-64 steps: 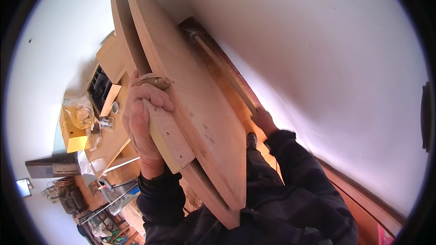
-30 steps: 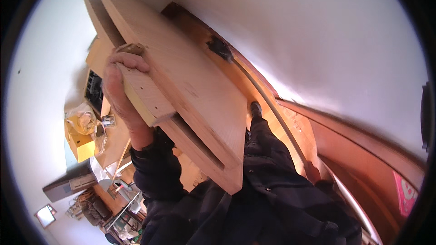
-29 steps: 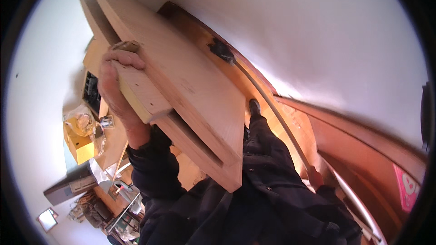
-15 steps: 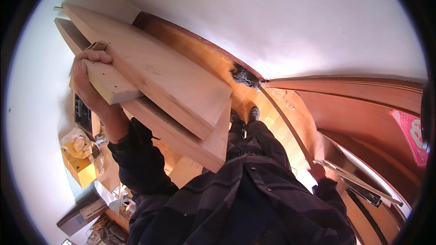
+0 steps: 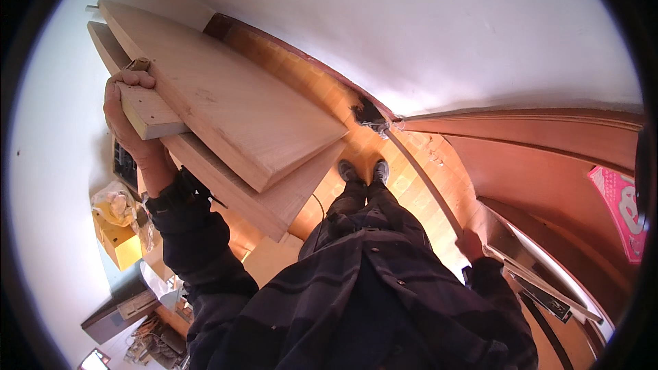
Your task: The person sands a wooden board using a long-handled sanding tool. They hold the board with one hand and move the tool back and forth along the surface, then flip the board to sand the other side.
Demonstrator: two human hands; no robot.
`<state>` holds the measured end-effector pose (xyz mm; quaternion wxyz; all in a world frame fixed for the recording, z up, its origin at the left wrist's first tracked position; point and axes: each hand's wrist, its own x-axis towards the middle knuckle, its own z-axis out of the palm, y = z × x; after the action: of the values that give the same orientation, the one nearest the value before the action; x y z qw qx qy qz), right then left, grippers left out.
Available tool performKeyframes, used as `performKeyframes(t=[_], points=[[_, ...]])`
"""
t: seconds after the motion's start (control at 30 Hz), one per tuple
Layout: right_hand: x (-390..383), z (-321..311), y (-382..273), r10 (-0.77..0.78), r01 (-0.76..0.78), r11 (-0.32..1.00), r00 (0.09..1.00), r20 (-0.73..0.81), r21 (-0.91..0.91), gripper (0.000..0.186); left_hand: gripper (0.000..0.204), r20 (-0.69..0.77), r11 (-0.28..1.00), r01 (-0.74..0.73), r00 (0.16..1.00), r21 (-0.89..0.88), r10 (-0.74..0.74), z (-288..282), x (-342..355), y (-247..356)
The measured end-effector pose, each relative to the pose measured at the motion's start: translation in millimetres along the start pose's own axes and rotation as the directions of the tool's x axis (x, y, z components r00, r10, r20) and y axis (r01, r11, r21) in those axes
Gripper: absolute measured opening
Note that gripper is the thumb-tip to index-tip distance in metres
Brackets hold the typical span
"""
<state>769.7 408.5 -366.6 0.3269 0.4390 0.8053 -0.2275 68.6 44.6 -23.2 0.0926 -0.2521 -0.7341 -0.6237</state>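
Note:
My left hand [image 5: 127, 106] is closed around a short pale wooden block [image 5: 156, 115], its fingers curled over the far end. The block lies against a large wooden panel [image 5: 219, 96]. Beneath that panel, a second wooden panel [image 5: 219, 188] shows along its near edge. To the right, my right hand [image 5: 469, 245] grips the upper end of a long broom handle [image 5: 426, 181]. The broom's dark bristles [image 5: 369, 111] touch the wooden floor near the wall, with grey dust or fluff clinging to them.
My shoes stand on the parquet floor [image 5: 411, 151] beside the broom. A reddish-brown wooden furniture panel [image 5: 534, 157] with a pink item [image 5: 620, 205] borders the right. At lower left are a yellow box [image 5: 118, 240] with a plastic bag and assorted clutter. A white wall [image 5: 445, 34] rises ahead.
The wooden panels' near ends have swung left and away from my body, my left hand shifting slightly left with the block. My right hand has moved a little left and forward, the bristles slightly right.

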Motion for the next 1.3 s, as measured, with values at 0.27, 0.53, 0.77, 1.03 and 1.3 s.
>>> performKeyframes(t=[0.27,0.53,0.77,1.03,1.3], points=[[-72,-32,-15,-0.09,0.084,0.987,0.995,0.041,0.139,0.022,0.044,-0.029,0.999,-0.029,0.999,0.033,0.03,10,-3,8],[45,-52,-147,-0.366,0.369,0.923,0.929,-0.048,0.112,0.025,0.045,-0.095,0.998,-0.014,0.995,0.056,0.019,12,-4,8],[169,-56,-340,-0.527,0.552,0.827,0.826,-0.199,0.101,0.032,0.047,-0.121,0.995,0.008,0.993,0.096,0.004,12,-1,9],[243,-76,-477,-0.573,0.561,0.817,0.817,-0.072,-0.135,0.04,0.045,-0.048,0.996,-0.038,0.998,0.08,0.042,9,-1,9],[221,-46,-358,-0.356,0.311,0.922,0.914,0.193,0.23,0.049,0.047,-0.018,0.984,-0.083,0.996,0.158,0.087,-1,4,0]])
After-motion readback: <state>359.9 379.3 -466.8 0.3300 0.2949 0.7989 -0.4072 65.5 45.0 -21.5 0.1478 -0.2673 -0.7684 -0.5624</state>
